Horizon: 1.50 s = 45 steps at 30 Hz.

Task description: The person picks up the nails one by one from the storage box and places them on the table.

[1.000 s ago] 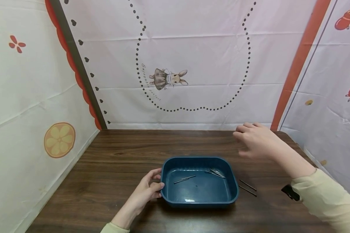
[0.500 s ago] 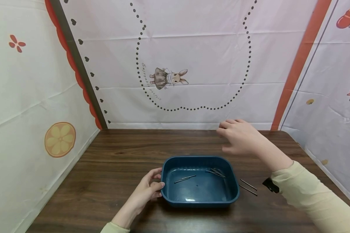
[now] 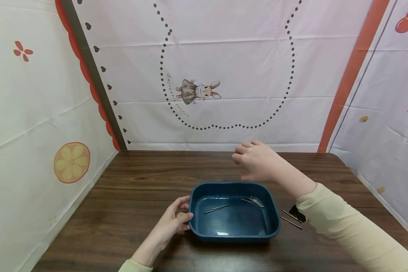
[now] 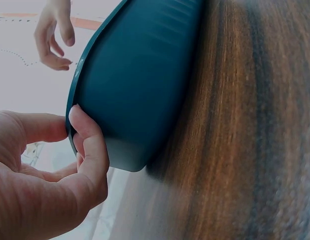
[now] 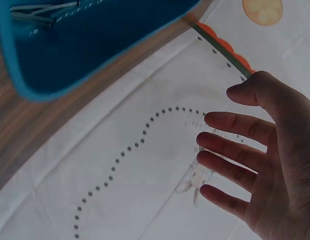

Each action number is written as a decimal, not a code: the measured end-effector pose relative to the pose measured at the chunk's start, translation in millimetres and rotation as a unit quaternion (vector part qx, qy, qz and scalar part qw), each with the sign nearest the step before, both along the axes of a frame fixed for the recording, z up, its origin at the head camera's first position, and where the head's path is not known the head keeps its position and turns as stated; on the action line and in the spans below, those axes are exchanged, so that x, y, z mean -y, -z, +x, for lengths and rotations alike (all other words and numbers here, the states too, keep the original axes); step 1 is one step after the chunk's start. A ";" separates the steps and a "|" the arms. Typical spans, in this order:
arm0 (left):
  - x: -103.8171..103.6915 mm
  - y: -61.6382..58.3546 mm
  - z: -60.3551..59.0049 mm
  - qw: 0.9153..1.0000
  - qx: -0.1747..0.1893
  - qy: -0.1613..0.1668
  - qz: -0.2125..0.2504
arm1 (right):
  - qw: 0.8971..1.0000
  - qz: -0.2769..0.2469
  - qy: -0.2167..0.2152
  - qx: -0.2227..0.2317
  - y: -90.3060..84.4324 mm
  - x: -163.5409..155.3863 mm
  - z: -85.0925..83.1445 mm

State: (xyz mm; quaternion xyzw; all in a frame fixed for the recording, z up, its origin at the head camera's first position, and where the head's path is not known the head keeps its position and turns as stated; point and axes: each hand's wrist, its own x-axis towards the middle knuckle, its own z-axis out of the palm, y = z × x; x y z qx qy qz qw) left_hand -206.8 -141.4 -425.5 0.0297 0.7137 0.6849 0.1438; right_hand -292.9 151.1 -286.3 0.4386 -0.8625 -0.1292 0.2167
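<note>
While the left hand (image 3: 168, 224) holds the tray (image 3: 236, 224) by its left end, thumb and fingers bent at the rim, the tray stays where it was a second ago on the table (image 3: 132, 185), with the left rods (image 3: 217, 209) and the right rods (image 3: 252, 202) unmoved inside; two loose rods (image 3: 291, 222) lie just beside its right end, one partly hidden by a black tab (image 3: 296, 212) near the right sleeve. The right hand (image 3: 258, 160) has swung leftward to hang beyond the far rim, its fingers spread with nothing between them, so I judge that only the hand's place has changed, not the sorting of rods. Behind, the dark wood-grained surface meets pale cloth (image 3: 231, 60) bearing a rabbit (image 3: 198, 91), and an orange slice (image 3: 72, 163) marks the left wall
</note>
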 end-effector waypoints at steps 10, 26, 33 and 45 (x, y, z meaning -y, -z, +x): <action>-0.2 -0.3 0.1 1.000 0.004 -0.003 -0.002 | 0.999 0.037 -0.024 0.002 16.9 28.1 -3.6; 0.7 -0.9 0.2 1.000 0.008 0.009 -0.002 | 0.995 0.082 -0.046 0.028 47.7 60.9 0.9; 1.2 -0.3 -1.0 1.000 0.006 0.011 -0.005 | 0.989 0.128 -0.051 0.054 61.0 74.5 5.1; 1.0 -0.4 0.9 1.000 0.001 0.007 0.002 | 0.977 0.194 -0.062 0.059 84.0 92.4 7.8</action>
